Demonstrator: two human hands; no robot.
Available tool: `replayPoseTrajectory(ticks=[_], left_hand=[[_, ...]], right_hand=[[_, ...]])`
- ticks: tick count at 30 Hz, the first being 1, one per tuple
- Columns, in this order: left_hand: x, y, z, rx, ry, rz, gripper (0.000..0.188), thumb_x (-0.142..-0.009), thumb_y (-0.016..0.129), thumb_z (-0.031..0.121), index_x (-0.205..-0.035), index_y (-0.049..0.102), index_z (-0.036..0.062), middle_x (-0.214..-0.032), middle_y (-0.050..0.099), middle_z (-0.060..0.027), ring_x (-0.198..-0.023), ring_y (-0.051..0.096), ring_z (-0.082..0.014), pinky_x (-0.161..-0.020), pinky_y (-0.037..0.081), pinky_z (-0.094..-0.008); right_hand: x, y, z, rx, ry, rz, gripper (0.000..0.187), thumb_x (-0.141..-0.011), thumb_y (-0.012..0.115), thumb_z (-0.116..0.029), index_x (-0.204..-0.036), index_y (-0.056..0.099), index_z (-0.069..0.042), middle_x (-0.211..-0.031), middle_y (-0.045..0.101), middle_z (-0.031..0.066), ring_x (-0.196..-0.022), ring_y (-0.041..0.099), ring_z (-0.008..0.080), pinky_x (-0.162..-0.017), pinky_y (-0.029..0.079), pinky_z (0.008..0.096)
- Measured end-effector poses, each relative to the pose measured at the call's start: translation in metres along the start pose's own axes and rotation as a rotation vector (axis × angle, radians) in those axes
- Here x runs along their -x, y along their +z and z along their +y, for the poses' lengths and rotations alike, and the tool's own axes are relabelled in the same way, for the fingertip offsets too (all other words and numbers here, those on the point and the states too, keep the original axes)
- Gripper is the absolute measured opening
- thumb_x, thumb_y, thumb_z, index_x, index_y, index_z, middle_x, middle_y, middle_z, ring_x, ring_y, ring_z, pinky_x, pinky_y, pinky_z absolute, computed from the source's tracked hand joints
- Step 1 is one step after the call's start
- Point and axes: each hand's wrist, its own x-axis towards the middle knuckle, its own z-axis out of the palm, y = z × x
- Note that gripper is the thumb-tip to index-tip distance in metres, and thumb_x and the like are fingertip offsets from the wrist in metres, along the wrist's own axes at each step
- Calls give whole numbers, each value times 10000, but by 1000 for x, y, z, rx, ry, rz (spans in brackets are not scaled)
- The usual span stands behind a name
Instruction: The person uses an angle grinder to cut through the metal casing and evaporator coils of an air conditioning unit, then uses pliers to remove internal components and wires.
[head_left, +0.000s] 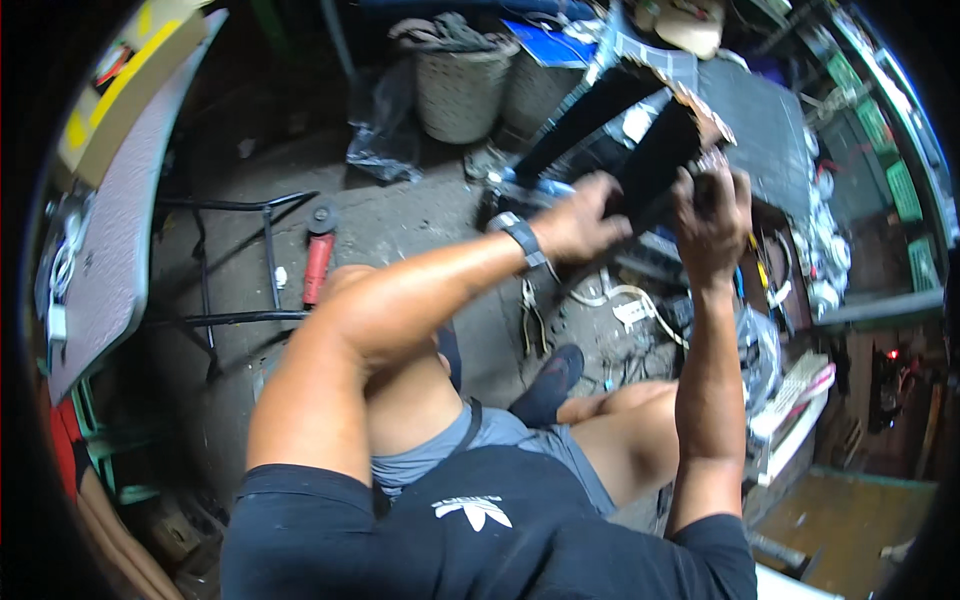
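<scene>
A large black sheet-like piece (655, 150) with a ragged, copper-coloured upper edge stands tilted in front of me. My right hand (715, 215) is raised at its right side, fingers curled around something small and shiny near that edge; I cannot make out what it is. Beside the lower part of the black piece is my left hand (585, 222), a watch (522, 240) on its wrist. Its fingers are slightly blurred but apart, with nothing seen in them. On the floor below lie pliers (533, 318) and a white cable (640, 292).
To the left, a red angle grinder (319, 255) lies near a black metal frame (268, 255). A table (110, 250) and green stool (105, 440) stand far left, near another person's limb (120, 535). A woven basket (463, 90) is behind; a glass cabinet (880, 200) is right.
</scene>
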Motion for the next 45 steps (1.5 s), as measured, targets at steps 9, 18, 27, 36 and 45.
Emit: replayPoseTrajectory(ticks=[9, 18, 27, 36, 45], left_hand=[[-52, -108, 16, -126, 44, 312, 464, -1049, 769, 339, -1376, 645, 33, -1248, 766, -181, -1206, 750, -314, -1048, 591, -437], [-49, -90, 5, -284, -34, 61, 532, -1097, 703, 364, -1499, 591, 35, -1480, 655, -227, -1361, 680, -354, -1157, 570, -462], [-29, -31, 38, -52, -41, -119, 488, -1118, 696, 416, -1436, 664, 48, -1335, 747, -164, -1261, 724, -263, -1119, 580, -401], [-33, -12, 63, -15, 179, -15, 455, -1078, 739, 270, -1457, 621, 48, -1322, 751, -181, -1219, 757, -311, -1054, 618, -431], [-37, -1, 94, 181, 133, 36, 378, -1074, 609, 3, -1448, 561, 37, -1204, 757, -156, -1109, 754, -243, -980, 612, -376]], right_hand=[[2, -14, 19, -53, 104, 73, 162, -970, 774, -155, -1083, 767, -39, -1015, 764, 137, -875, 780, 305, -814, 634, 409], [27, -13, 32, 154, -360, 25, 311, -900, 823, -69, -1196, 761, -137, -1163, 714, 70, -1093, 712, 305, -961, 612, 420], [25, -1, 23, -697, 643, 266, 195, -1054, 775, -115, -1208, 719, -9, -1048, 781, 65, -858, 754, 143, -797, 627, 300], [9, -38, 27, -46, -392, -44, 202, -904, 736, -8, -1099, 728, -59, -1035, 694, 136, -964, 704, 374, -847, 600, 457], [22, -18, 19, -1, -332, 117, 245, -886, 756, -40, -1123, 746, -101, -1040, 717, 107, -919, 691, 353, -847, 595, 486]])
